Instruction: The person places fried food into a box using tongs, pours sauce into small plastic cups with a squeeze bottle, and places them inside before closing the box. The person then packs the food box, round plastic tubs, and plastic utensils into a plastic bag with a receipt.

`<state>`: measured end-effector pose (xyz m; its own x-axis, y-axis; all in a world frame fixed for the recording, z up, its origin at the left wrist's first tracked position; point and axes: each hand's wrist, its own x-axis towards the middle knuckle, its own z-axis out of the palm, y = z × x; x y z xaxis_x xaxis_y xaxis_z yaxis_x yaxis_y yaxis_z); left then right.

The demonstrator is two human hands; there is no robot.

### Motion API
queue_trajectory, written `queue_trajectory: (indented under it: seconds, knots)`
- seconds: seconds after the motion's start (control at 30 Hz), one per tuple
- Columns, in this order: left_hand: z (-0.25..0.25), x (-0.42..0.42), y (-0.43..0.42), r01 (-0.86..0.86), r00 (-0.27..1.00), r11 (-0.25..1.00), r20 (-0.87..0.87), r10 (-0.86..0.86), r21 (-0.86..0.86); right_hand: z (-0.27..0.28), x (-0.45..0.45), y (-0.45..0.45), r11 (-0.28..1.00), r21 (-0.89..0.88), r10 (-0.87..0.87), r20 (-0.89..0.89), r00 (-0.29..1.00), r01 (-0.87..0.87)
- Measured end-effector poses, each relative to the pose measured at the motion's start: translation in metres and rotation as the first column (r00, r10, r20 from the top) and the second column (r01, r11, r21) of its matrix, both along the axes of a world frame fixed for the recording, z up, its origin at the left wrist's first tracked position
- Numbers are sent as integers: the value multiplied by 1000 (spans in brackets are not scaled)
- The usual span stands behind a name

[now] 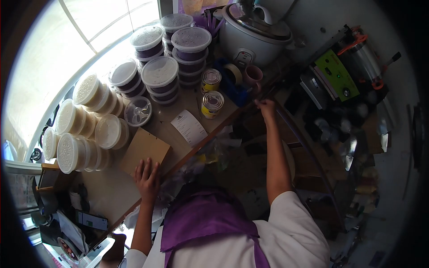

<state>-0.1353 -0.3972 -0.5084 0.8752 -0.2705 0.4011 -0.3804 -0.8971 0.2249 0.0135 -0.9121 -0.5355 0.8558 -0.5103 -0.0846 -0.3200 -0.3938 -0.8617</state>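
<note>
My left hand (147, 179) lies with fingers spread on the near edge of a flat brown cardboard box (146, 151) on the table. My right hand (267, 108) is closed at the table's right edge, its fingertips together; what they hold, if anything, is too small to make out. Just beyond it are a pink mug (253, 75) and a blue tape dispenser (230, 85) with a roll of tape. A printed paper slip (188, 127) lies between my hands. Two cans with yellow labels, one can (212, 105) nearer and another can (211, 81) behind, stand past the slip.
Stacked lidded tubs with purple contents (161, 73) stand at the back, with cream-coloured tubs (71, 116) at the left. A rice cooker (250, 38) is at the back right. A green-panelled machine (337, 75) stands further right. A phone (91, 220) lies at the lower left.
</note>
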Motion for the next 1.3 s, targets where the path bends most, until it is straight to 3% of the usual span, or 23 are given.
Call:
queue_trajectory:
  seconds: [0.07, 0.13, 0.23, 0.33, 0.43, 0.7, 0.83, 1.13, 1.3]
  knots:
    - [-4, 2, 1, 2, 1000, 1000, 2, -2, -9, 4, -36, 19, 988, 155, -8, 93, 996, -7]
    - [-6, 0, 3, -17, 1000, 1000, -9, 16, -20, 50, -79, 83, 930, 366, 102, -158, 982, -37]
    - [-1, 1, 3, -35, 998, 996, -55, 31, -76, 39, -128, 174, 694, 688, 385, -106, 917, -212]
    - [-8, 1, 9, -37, 998, 992, -60, 29, -123, 29, -152, 260, 462, 850, 553, -55, 832, -251]
    - [-10, 0, 8, -50, 997, 982, -70, 38, -184, 34, -152, 323, 407, 870, 595, -22, 804, -278]
    - [-15, 2, 10, 37, 999, 982, 23, -34, -184, 12, -134, 369, 539, 825, 424, -93, 901, -168]
    - [-12, 1, 7, 23, 1000, 996, 20, -21, -83, 12, -134, 368, 607, 776, 423, -134, 896, -171]
    - [0, -2, -1, -48, 993, 997, -102, 54, 63, 15, -138, 349, 572, 788, 491, -109, 864, -226]
    - [-1, -3, -6, -39, 996, 996, -78, 46, 85, -7, -127, 358, 798, 417, 495, -42, 868, -435]
